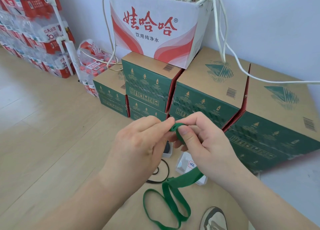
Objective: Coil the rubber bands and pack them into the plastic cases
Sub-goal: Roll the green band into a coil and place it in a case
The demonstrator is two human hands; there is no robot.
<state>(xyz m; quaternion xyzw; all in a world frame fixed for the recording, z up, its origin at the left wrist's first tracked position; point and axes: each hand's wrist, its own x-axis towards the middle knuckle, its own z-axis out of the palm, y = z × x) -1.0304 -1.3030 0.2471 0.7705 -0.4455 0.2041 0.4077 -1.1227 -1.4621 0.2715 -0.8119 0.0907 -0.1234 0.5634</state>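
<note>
I am just starting to roll up the green rubber band point(173, 200). My left hand point(138, 143) pinches the tiny roll at the band's end with thumb and first finger. My right hand point(204, 139) pinches it too, with the thumb pressed on the band and the other fingers curled behind. Both hands are up in the air in front of me, and their tips touch at the roll. The long part of the band hangs down from my right hand and lies in big floppy loops on the floor point(52, 143), close to me. Below my hands sits a clear plastic case point(183, 162) with a red sticker, and the band passes in front of it. Near it is a small white case point(167, 154) with something dark inside, but I cannot tell what. A thin black rubber band point(168, 171) lies on the floor by the cases, partly hidden by my left hand. I think the roll is very small, so most of this band is not rolled yet. Next I think I need to turn the roll over and over and hold the long part tight, or the springy band may pop open
</note>
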